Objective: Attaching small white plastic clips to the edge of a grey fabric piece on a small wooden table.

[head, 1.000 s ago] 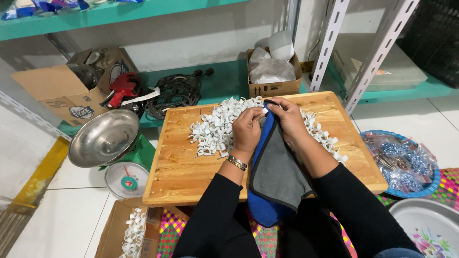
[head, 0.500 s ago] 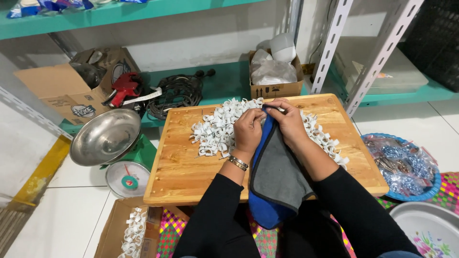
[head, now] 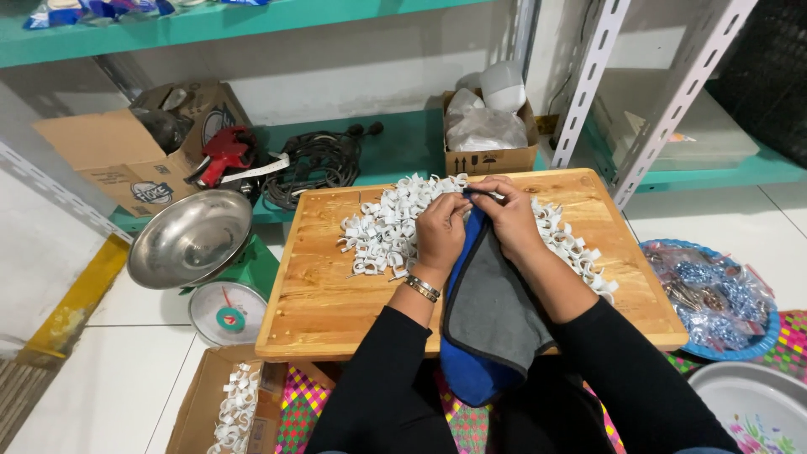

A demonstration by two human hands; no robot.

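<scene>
Blue-grey cloth [head: 492,324] lies on the wooden counter [head: 336,294], long axis running from the person's lap up toward the pile of white clips [head: 391,227]. Left hand [head: 441,229] and right hand [head: 508,217] both pinch its far edge, fingers closed on fabric.

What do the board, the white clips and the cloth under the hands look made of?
Board: wood, smooth, with visible grain. White clips: likely plastic, matte and evenly coloured. Cloth: soft fabric, grey with blue edging, drooping in folds. Both hands, left hand and right hand, pinch its top edge.
</scene>
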